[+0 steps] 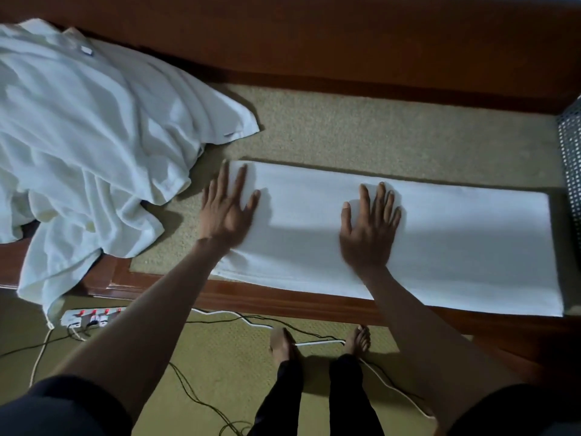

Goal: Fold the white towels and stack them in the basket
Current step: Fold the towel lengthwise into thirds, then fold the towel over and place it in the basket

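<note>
Carpeted ledge (377,136) mid-frame holds a seemingly soft, limp towel (465,240), left hand (228,209) and right hand (369,225) pressing it flat-fingered; probably best pinched at corners.

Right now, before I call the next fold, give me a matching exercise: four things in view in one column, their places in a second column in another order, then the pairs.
Things
1. left hand
2. right hand
3. crumpled towels
4. power strip

Places
A. pressed flat near the middle of the folded towel
B. down on the floor, below the heap
C. heaped at the far left, one part hanging down
D. pressed flat on the folded towel's left end

Pairs: 1-D, 2-A, 3-C, 4-B
</note>
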